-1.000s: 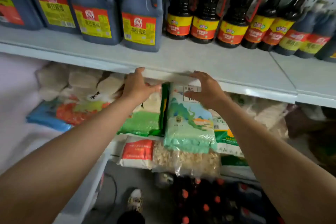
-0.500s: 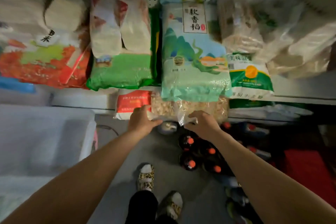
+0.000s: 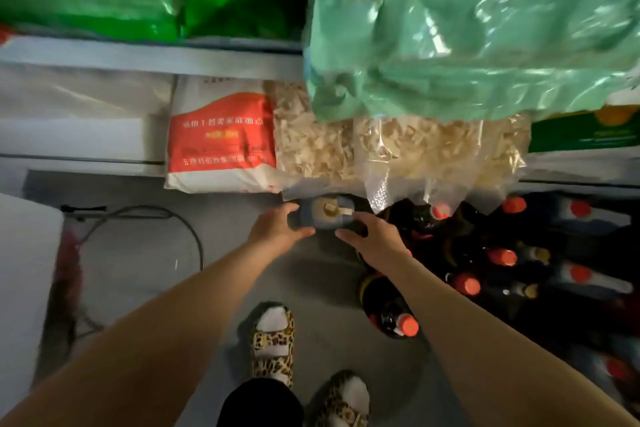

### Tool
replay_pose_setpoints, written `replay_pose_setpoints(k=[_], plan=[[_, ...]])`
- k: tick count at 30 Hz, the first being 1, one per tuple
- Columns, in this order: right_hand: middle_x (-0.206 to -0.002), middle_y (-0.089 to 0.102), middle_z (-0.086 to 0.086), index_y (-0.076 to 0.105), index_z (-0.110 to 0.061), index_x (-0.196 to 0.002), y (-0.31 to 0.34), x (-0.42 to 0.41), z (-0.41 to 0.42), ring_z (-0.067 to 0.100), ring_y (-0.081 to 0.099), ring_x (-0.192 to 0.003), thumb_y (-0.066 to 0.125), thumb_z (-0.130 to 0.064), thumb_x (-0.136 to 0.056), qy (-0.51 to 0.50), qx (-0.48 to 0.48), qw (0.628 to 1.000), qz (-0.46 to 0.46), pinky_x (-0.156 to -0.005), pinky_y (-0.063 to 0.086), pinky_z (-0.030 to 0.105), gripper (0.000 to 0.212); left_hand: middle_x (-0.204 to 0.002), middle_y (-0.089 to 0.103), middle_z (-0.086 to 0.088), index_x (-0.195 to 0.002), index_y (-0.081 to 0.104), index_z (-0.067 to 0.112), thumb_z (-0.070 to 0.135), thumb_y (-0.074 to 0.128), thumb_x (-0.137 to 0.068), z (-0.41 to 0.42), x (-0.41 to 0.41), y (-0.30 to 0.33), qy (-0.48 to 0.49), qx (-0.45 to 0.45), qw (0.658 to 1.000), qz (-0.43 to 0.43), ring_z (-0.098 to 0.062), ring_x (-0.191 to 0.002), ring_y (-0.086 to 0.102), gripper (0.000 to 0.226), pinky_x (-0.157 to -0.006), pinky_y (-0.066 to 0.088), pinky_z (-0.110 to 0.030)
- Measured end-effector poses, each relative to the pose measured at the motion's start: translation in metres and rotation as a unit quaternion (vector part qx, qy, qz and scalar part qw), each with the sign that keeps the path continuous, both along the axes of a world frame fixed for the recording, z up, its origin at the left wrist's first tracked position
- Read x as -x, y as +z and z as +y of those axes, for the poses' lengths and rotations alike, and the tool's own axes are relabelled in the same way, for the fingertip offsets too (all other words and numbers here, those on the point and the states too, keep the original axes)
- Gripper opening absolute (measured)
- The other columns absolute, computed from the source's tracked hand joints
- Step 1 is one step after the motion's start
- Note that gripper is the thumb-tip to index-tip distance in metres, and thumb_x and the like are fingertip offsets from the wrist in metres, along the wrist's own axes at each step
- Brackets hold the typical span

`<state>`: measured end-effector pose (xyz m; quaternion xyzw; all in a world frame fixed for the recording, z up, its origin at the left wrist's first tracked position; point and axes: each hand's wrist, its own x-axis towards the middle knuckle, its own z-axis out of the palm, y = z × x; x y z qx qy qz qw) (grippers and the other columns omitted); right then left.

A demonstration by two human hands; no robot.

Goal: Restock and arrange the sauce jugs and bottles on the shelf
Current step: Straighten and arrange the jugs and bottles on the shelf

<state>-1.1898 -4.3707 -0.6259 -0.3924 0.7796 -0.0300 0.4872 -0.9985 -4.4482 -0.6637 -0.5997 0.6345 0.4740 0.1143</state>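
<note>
A dark blue sauce jug with a beige cap stands on the grey floor under the lowest shelf. My left hand holds its left side, thumb above and fingers curled below. On the jug's right side my right hand grips in the same way. Several dark sauce bottles with red caps stand and lie on the floor to the right of the jug. One red-capped bottle lies just under my right forearm. The jug's lower body is hidden by my hands.
Clear bags of pale dried flakes and a red-and-white sack overhang the bottom shelf right above the jug. Green bags bulge from the shelf above. A black cable loops on the floor at left beside a white box. My slippered feet stand below.
The view dropped from the shelf of sauce jugs to the floor. Both hands came down from the shelf edge past the bags and now hold the jug on the floor.
</note>
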Motion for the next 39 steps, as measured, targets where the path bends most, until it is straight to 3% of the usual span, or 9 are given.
replay_pose_setpoints(k=[3, 9, 11, 15, 19, 24, 27, 34, 39], plan=[[-0.126, 0.063, 0.008, 0.046, -0.022, -0.145, -0.046, -0.002, -0.006, 0.028, 0.058, -0.117, 0.061, -0.046, -0.096, -0.037, 0.028, 0.999, -0.001, -0.078, 0.037, 0.026, 0.056, -0.142, 0.056, -0.001, -0.144, 0.048, 0.022, 0.044, 0.079, -0.079, -0.006, 0.005, -0.056, -0.025, -0.008, 1.0, 0.015, -0.022, -0.127, 0.054, 0.075, -0.091, 0.04, -0.023], [-0.125, 0.064, 0.0, 0.051, -0.025, -0.141, -0.109, 0.001, -0.012, 0.015, 0.058, -0.112, 0.064, -0.039, -0.096, -0.05, 0.079, 0.995, -0.019, -0.082, 0.036, 0.015, 0.048, -0.151, 0.044, -0.007, -0.155, 0.021, 0.024, 0.05, 0.087, -0.065, -0.017, 0.022, -0.129, -0.028, 0.0, 0.999, 0.042, -0.027, -0.136, 0.045, 0.115, -0.109, 0.041, -0.039], [-0.113, 0.06, -0.007, 0.054, -0.024, -0.137, -0.119, 0.0, -0.011, 0.006, 0.053, -0.104, 0.066, -0.035, -0.095, -0.054, 0.099, 0.993, -0.027, -0.073, 0.035, 0.003, 0.044, -0.143, 0.05, -0.003, -0.152, 0.026, 0.026, 0.048, 0.091, -0.06, -0.019, 0.027, -0.145, -0.017, 0.0, 0.998, 0.061, -0.024, -0.13, 0.051, 0.115, -0.104, 0.045, -0.038], [-0.113, 0.058, -0.013, 0.053, -0.023, -0.136, -0.135, 0.003, -0.01, 0.004, 0.054, -0.108, 0.07, -0.036, -0.092, -0.036, 0.119, 0.991, -0.053, -0.082, 0.036, 0.009, 0.048, -0.127, 0.056, 0.007, -0.139, 0.044, 0.026, 0.041, 0.094, -0.053, -0.02, 0.028, -0.164, -0.002, 0.005, 0.993, 0.122, -0.013, -0.121, 0.055, 0.1, -0.101, 0.047, -0.031], [-0.109, 0.057, -0.014, 0.056, -0.02, -0.132, -0.134, -0.005, -0.01, 0.001, 0.052, -0.102, 0.069, -0.04, -0.092, -0.015, 0.109, 0.992, -0.062, -0.079, 0.037, 0.005, 0.046, -0.129, 0.055, 0.004, -0.136, 0.043, 0.028, 0.065, 0.085, -0.041, -0.018, 0.011, -0.156, -0.001, -0.029, 0.991, 0.129, -0.014, -0.122, 0.055, 0.111, -0.104, 0.047, -0.035], [-0.086, 0.066, -0.008, 0.064, -0.016, -0.099, -0.1, -0.021, 0.009, 0.01, 0.062, -0.079, 0.071, -0.051, -0.085, -0.053, 0.096, 0.991, -0.072, -0.063, 0.045, 0.01, 0.039, -0.13, 0.058, 0.004, -0.138, 0.049, 0.029, 0.062, 0.082, -0.064, 0.009, -0.012, -0.098, -0.014, -0.098, 0.993, 0.068, -0.018, -0.118, 0.057, 0.087, -0.091, 0.049, -0.03], [-0.075, 0.06, -0.009, 0.061, -0.016, -0.089, -0.053, -0.034, 0.03, 0.004, 0.055, -0.068, 0.071, -0.046, -0.088, -0.028, 0.07, 0.995, -0.071, -0.056, 0.04, 0.008, 0.032, -0.129, 0.062, 0.006, -0.132, 0.052, 0.033, 0.078, 0.077, -0.049, 0.039, -0.031, -0.039, -0.012, -0.115, 0.992, 0.055, -0.017, -0.115, 0.06, 0.098, -0.096, 0.051, -0.036], [-0.083, 0.069, 0.0, 0.068, -0.014, -0.096, 0.111, -0.062, 0.083, 0.01, 0.06, -0.071, 0.07, -0.051, -0.088, -0.076, 0.059, 0.989, -0.111, -0.054, 0.044, 0.011, 0.039, -0.117, 0.065, 0.012, -0.122, 0.052, 0.043, 0.068, 0.08, -0.06, 0.092, -0.059, 0.136, -0.004, -0.114, 0.991, 0.066, -0.013, -0.103, 0.062, 0.072, -0.08, 0.049, -0.028], [-0.086, 0.074, 0.007, 0.072, -0.013, -0.095, 0.24, -0.07, 0.094, 0.023, 0.07, -0.084, 0.065, -0.058, -0.088, -0.068, 0.107, 0.987, -0.095, -0.069, 0.051, 0.034, 0.047, -0.108, 0.066, 0.015, -0.106, 0.06, 0.041, 0.064, 0.08, -0.065, 0.103, -0.064, 0.27, -0.011, -0.081, 0.993, 0.085, -0.011, -0.102, 0.061, 0.051, -0.082, 0.047, -0.028]])
